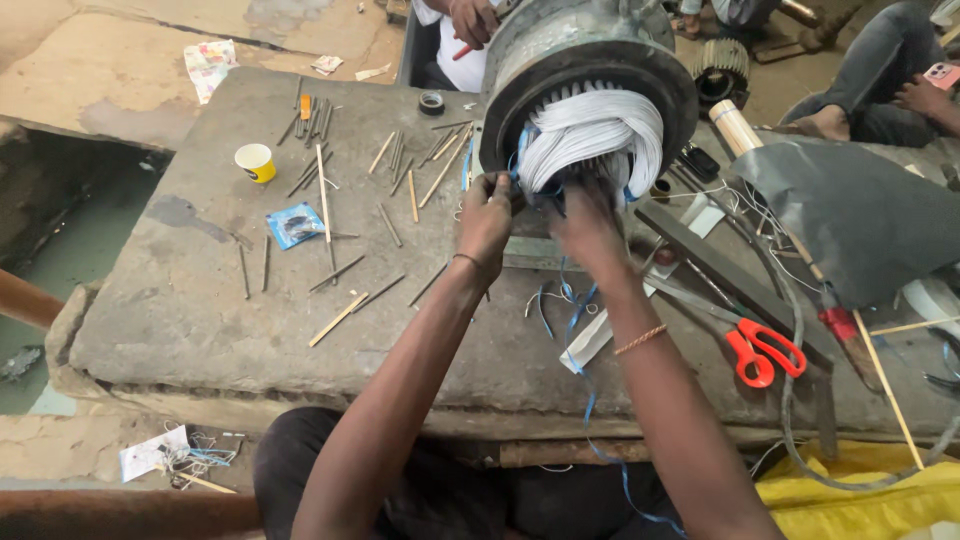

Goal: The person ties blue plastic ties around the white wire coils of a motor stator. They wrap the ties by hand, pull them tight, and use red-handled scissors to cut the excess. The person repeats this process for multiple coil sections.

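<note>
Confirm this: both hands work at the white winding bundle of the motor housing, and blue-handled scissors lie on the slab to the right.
Not quite. The head view shows the scissors have red handles, not blue. The rest holds: left hand and right hand work at the white winding bundle of the motor housing.

Left hand and right hand both grip blue cord at white winding bundle of motor stator; orange scissors right on worktop, yellow cup far left
</note>
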A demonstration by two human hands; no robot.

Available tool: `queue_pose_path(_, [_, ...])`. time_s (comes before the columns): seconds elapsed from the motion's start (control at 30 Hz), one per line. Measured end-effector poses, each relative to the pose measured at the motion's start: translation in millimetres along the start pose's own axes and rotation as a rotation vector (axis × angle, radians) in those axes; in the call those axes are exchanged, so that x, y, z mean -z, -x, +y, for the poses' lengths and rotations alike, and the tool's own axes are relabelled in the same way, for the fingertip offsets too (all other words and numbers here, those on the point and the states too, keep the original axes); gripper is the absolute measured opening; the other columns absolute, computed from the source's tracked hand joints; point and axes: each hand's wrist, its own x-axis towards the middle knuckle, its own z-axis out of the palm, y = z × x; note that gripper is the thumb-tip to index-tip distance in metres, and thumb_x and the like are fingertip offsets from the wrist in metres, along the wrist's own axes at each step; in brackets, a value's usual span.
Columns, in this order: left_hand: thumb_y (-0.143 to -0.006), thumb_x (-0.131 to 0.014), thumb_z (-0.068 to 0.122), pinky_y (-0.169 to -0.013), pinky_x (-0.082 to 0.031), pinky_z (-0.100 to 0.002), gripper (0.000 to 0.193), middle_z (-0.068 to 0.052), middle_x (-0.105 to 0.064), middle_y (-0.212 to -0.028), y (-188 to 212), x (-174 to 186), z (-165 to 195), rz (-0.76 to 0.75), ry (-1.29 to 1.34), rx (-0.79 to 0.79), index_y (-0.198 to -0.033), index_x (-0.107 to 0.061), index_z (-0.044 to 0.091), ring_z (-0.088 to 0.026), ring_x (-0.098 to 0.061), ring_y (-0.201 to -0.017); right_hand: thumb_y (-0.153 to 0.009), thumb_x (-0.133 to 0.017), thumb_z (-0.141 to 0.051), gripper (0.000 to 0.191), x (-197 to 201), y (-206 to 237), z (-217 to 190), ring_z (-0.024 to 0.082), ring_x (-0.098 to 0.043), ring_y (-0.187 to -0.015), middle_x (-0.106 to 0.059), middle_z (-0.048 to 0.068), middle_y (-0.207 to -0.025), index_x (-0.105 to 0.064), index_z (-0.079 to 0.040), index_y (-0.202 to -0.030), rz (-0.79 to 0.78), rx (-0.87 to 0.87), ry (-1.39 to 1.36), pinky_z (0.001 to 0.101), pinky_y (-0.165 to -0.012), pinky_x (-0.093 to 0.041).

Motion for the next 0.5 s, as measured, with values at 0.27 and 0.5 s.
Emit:
queue_pose_path(0.27, [-0.107,-0.048,0.018,-0.088,-0.059,-0.037,0.024,-0.011,-0.064,-0.104,-1.1,-8.3,16.3,-0.049,0.462,0.134,-0.117,-0.056,-0.002,-0.024,-0.067,-0.095,-0.079,-0.077,-0.005,0.070,-20.3,67.4,-20.9,0.048,-0.036,-0.137,-0.039,0.030,-0.147,-0.050,0.003,-0.143,0.234,-0.111,-0.056,0.0575,-0.112,-0.038])
queue_pose_path(0.5, [-0.109,-0.047,0.015,-0.100,-0.054,-0.038,0.027,-0.018,-0.061,-0.121,31.5,-5.4,12.7,-0.141,0.716,0.203,-0.120,-0.051,-0.008,-0.031,-0.069,-0.116,-0.099,-0.066,-0.043,0.041,-21.7,86.3,-20.1,0.019,-0.061,-0.069,-0.065,0.003,-0.080,-0.062,-0.004,-0.114,0.168,-0.550,-0.723,0.0317,-0.063,-0.046])
